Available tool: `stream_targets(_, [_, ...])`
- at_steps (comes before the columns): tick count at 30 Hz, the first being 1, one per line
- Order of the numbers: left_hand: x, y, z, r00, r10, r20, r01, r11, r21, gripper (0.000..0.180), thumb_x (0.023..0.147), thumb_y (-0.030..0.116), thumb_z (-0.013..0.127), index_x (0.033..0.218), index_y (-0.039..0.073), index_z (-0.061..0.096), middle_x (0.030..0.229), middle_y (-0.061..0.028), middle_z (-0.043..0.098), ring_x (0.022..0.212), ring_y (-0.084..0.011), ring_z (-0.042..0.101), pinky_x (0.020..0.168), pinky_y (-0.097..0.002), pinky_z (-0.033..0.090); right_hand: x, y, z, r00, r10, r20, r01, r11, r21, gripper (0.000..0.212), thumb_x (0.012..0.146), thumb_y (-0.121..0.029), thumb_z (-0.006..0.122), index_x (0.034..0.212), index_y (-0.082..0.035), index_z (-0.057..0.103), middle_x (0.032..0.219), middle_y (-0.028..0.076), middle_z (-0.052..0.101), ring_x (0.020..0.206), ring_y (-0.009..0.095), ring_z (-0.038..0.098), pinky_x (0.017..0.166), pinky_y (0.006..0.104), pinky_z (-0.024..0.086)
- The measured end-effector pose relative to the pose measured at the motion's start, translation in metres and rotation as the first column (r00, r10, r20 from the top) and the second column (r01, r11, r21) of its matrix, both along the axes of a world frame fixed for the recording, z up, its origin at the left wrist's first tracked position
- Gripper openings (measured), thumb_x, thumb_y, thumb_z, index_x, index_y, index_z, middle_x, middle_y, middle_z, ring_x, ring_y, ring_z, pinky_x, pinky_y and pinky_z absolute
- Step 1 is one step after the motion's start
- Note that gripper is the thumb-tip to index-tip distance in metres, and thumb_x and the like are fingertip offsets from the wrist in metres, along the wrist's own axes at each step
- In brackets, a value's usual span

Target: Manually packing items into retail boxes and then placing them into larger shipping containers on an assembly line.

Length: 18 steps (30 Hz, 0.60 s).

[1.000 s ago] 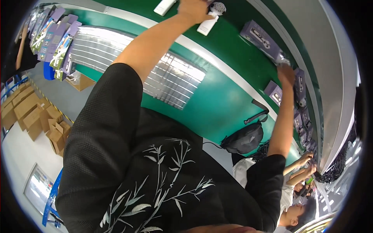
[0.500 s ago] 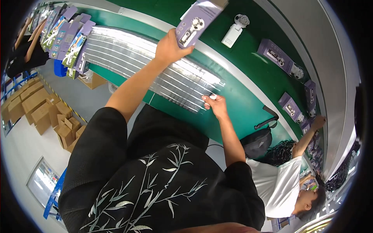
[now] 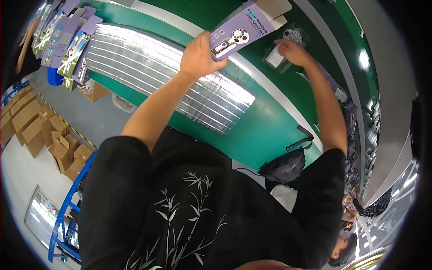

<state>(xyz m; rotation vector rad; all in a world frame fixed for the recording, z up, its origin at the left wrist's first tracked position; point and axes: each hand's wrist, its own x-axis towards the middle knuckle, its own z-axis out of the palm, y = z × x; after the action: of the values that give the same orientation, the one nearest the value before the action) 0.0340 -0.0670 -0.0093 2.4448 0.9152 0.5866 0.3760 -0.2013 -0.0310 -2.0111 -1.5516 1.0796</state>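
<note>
Where rail [image 3: 254, 75] borders bare worktop [image 3: 292, 87], hand [image 3: 197, 57] holds box [image 3: 240, 31].

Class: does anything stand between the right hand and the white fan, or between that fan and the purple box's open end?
Nothing visible separates the right hand from the white fan, except perhaps the clear plastic around it. Toward the purple box, only its open flap juts out on the fan's side.

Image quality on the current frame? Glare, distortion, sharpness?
Head view: glare streaks the silver sheets; white hot spot on the green strip, upper right; fisheye bows the white rail; rim falls to black; purple box is crisp enough to make out its artwork.
</note>
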Motion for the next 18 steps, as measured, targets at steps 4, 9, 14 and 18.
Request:
stream_targets(4, [-0.004,0.001,0.002,1.0,0.025,-0.017,-0.025,1.0,-0.019,0.077,0.062,0.038,0.081,0.119,-0.003,0.049,0.101,-0.0173,0.062,0.09,-0.034,0.064,0.079,-0.0417,0.054,0.001,0.008,-0.005,0.522,0.364,0.771,-0.62,0.783,0.049,0.03,0.075,-0.011,0.066,0.104,-0.002,0.063,0.099,0.014,0.067,0.104,0.033,0.061,0.094,0.0433,0.048])
stream_targets(9, [0.004,0.0,0.01,0.996,-0.042,-0.08,0.036,0.996,-0.081,0.075,0.061,0.038,0.08,0.117,-0.002,0.051,0.099,-0.0171,0.063,0.091,-0.0335,0.063,0.081,-0.0425,0.053,0.012,-0.027,0.031,0.528,0.422,0.737,-0.416,0.885,-0.209,0.042,0.068,-0.012,0.073,0.109,-0.006,0.063,0.105,0.014,0.066,0.109,0.034,0.06,0.097,0.0464,0.046])
stream_targets(14, [0.0,0.0,0.014,0.965,-0.26,0.021,0.259,0.965,0.023,0.075,0.06,0.038,0.08,0.117,-0.002,0.052,0.097,-0.0163,0.063,0.091,-0.0339,0.062,0.085,-0.043,0.049,0.001,-0.051,0.13,0.585,-0.065,0.809,0.156,0.987,-0.033,0.035,0.068,-0.016,0.073,0.101,-0.008,0.065,0.108,0.014,0.065,0.111,0.034,0.059,0.095,0.0472,0.046])
stream_targets(18, [0.046,-0.009,0.042,0.779,-0.623,0.07,0.624,0.781,0.02,0.08,0.058,0.033,0.081,0.123,0.0,0.05,0.107,-0.0176,0.062,0.098,-0.0364,0.061,0.092,-0.0452,0.047,-0.028,-0.086,0.148,0.614,-0.09,0.784,0.262,0.96,-0.095,0.023,0.067,-0.011,0.07,0.089,-0.004,0.066,0.106,0.019,0.064,0.107,0.038,0.059,0.088,0.0472,0.049])
